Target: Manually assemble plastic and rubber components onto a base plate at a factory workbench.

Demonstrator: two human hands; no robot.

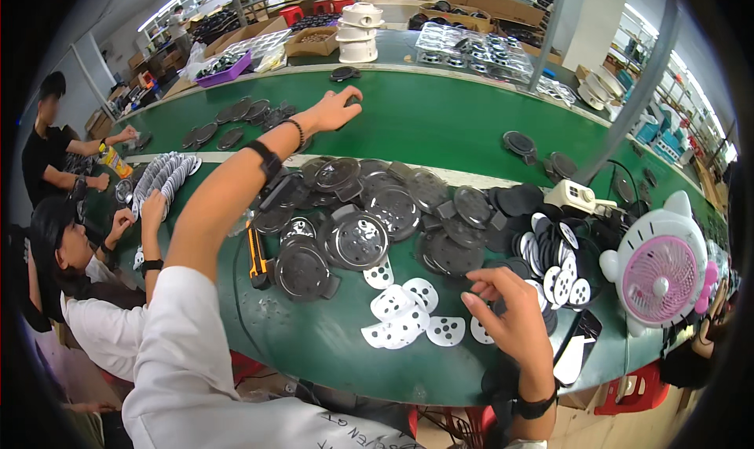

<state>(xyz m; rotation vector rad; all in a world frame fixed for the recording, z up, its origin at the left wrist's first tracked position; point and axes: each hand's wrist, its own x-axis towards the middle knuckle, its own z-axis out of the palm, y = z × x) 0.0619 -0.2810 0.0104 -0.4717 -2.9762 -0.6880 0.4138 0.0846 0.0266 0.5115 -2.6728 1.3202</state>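
My left hand (333, 111) reaches out over the green belt, fingers curled round a dark piece (354, 100) that they mostly hide. Below that arm lies a heap of round black plastic parts (392, 211), some with a shiny disc face. My right hand (512, 314) hovers by the heap's near right edge, thumb and fingers apart, with nothing seen in it. Beside it, white discs with dark holes (405, 315) lie loose on the green table (330, 347). More white discs (557, 272) and matte black discs (518, 200) are piled to its right.
An orange-and-black cutter (256, 254) lies left of the heap. At right stand a white-and-pink fan (661, 278), a cream device (571, 197) and a phone (580, 347). Black parts (250, 110) rest on the belt (440, 119). Co-workers (86, 272) sit at left. A metal post (640, 88) rises at right.
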